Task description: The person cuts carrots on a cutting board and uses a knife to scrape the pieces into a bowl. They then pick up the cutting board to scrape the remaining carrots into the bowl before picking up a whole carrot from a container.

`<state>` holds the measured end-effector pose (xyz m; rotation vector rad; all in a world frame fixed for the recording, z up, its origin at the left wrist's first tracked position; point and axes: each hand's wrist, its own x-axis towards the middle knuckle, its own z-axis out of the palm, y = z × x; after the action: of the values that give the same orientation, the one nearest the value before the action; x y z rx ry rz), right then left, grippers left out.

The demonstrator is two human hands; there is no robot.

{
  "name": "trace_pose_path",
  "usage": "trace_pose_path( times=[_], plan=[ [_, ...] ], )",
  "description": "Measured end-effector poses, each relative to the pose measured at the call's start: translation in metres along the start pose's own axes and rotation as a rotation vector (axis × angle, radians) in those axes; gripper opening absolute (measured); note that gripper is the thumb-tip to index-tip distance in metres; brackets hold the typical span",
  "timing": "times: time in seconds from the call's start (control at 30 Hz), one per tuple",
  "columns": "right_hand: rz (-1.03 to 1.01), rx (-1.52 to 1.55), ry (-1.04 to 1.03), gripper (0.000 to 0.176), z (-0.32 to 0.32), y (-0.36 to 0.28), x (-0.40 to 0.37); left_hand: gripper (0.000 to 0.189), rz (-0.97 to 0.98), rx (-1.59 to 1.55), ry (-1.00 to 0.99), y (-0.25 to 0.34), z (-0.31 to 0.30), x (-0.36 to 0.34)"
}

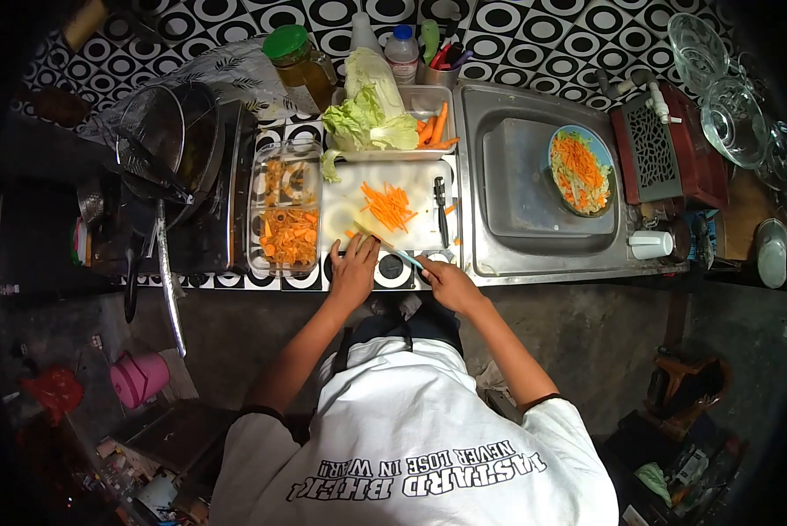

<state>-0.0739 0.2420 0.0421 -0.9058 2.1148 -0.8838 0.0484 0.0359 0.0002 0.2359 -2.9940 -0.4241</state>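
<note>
My right hand (448,282) grips the light blue handle of a kitchen knife (402,256), its blade angled up and left over the front of the white cutting board (341,197). My left hand (355,266) is bent over a piece of carrot (350,234) at the board's front edge, fingertips close to the blade; the fingers mostly hide that piece. Beyond the blade lies a pile of carrot strips (388,207). A black-handled peeler (441,210) rests along the board's right side.
Behind the board, a clear container holds napa cabbage (371,110) and whole carrots (437,127). A divided container (251,219) with orange pieces stands left. Right is a sink (474,219) with a bowl of shredded vegetables (579,171). A stove with pans (196,140) is far left.
</note>
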Motion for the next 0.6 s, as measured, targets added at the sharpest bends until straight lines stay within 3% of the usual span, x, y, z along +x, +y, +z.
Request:
trace_pose_path(
  times=[0.6],
  plan=[
    [0.051,0.011,-0.082,0.038,-0.007,-0.005,0.01,0.046,-0.004,0.047,-0.017,0.002,-0.001,0.001]
  ],
)
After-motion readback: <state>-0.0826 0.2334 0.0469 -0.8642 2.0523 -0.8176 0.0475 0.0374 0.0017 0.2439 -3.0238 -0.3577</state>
